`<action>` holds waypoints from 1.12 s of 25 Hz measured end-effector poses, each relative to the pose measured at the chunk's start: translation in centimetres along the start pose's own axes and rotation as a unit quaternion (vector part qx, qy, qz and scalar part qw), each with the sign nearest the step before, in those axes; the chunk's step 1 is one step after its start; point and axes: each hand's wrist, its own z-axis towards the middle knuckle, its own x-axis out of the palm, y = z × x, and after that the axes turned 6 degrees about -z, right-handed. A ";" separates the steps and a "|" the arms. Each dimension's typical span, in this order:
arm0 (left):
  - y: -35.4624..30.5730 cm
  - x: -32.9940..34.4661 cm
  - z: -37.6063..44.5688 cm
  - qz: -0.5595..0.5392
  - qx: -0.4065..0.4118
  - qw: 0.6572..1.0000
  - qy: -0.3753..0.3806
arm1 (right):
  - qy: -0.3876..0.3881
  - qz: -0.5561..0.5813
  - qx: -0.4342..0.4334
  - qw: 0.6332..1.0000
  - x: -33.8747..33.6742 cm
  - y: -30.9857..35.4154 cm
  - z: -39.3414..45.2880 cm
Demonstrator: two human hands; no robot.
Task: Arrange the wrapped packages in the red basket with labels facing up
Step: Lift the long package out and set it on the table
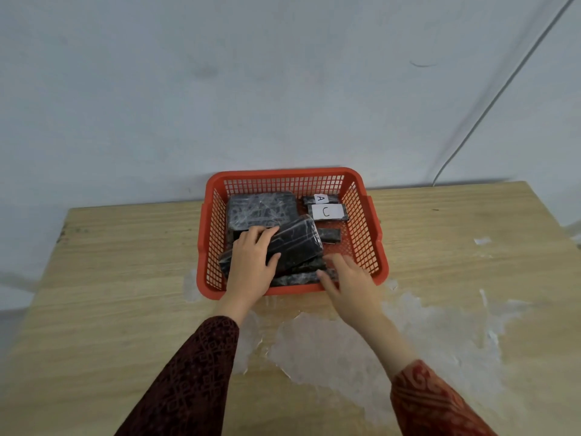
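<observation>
A red mesh basket (364, 190) stands at the far middle of the wooden table and holds several black packages wrapped in clear film. My left hand (253, 262) grips a long wrapped package (298, 243), tilted up above the others, with no label showing. My right hand (352, 278) reaches over the basket's front rim, fingers on a flat package (298, 278) at the front. At the back right lie a small package labelled A (320, 199) and one labelled C (327, 212), labels up. A large package (261, 209) fills the back left. A thin unlabelled one (330, 235) lies mid-right.
The wooden table (110, 278) carries whitish torn film or tape patches (345, 341) in front of the basket. A pale wall rises right behind the basket. A thin cable (490, 102) runs down the wall at the right.
</observation>
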 end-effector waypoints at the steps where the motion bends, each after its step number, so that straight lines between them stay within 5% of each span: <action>1: -0.2 -0.1 0.0 -0.005 0.004 1.000 0.003 | -0.009 -0.020 0.003 1.000 0.4 0.3 -0.2; 4: -1.2 -1.1 -0.1 0.004 0.044 0.999 -0.007 | -0.049 -0.102 -0.020 0.993 0.9 0.6 -0.7; 10: -3.0 -6.7 -1.9 -0.081 0.075 0.979 -0.169 | -0.090 -0.161 -0.044 0.982 1.0 0.6 -0.8; 16: -0.2 -10.5 -10.1 -0.207 -0.104 0.934 -0.271 | -0.138 -0.173 -0.068 0.973 1.5 0.5 -1.0; 22: 3.6 -7.4 -16.7 -0.279 -0.377 0.821 -0.325 | -0.167 -0.171 -0.076 0.968 1.8 0.5 -1.1; 28: 5.6 -5.2 -15.6 -0.218 -0.407 0.853 -0.244 | -0.159 -0.164 -0.078 0.970 1.8 0.4 -1.1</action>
